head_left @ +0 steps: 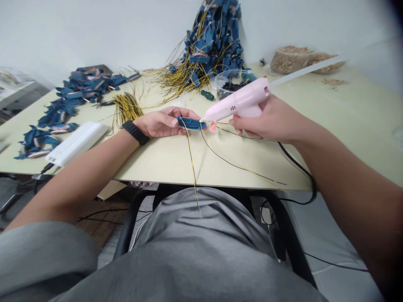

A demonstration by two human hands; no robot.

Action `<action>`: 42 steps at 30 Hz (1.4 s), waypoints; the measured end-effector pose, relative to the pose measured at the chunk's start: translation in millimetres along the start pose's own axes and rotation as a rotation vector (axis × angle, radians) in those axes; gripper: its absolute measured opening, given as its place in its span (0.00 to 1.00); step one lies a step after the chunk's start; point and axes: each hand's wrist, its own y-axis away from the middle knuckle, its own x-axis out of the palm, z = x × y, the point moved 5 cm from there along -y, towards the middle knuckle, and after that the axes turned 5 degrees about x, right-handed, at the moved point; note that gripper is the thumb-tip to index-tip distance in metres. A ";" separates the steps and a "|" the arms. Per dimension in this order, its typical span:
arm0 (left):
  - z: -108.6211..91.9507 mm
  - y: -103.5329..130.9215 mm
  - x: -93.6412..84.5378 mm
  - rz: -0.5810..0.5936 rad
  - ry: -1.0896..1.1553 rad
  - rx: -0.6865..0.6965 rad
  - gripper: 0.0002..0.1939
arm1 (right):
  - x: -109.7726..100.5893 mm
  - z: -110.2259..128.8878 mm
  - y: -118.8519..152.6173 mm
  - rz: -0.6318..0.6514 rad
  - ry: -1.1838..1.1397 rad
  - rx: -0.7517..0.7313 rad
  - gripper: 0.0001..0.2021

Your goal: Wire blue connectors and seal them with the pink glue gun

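Between the thumb and fingers of my left hand [163, 121] is a small blue plastic part [191, 123], held just above the table. Thin yellow and black wires [191, 157] hang from it toward the table's front edge. My right hand [270, 119] is wrapped round the handle of a pale pink hot glue gun [231, 102]. The gun's nozzle points down-left at the right end of the blue part; whether it touches cannot be made out. A long translucent glue stick [305, 71] sticks out of the gun's back.
A tall heap of blue parts [217, 37] with wires stands at the back. More blue parts [78, 86], a wire bundle [127, 107] and a white box [78, 142] lie left. A tub of black pieces [233, 86], a green-handled tool [207, 95] and bags [289, 58] sit behind.
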 end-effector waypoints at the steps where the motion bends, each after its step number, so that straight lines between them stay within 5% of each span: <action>1: 0.1 -0.1 0.2 0.008 0.002 0.000 0.42 | -0.1 0.0 0.2 -0.005 0.004 0.007 0.13; 42: -6.1 0.0 0.4 0.042 -0.011 -0.052 0.41 | -4.6 0.1 -0.4 -0.056 0.145 0.059 0.18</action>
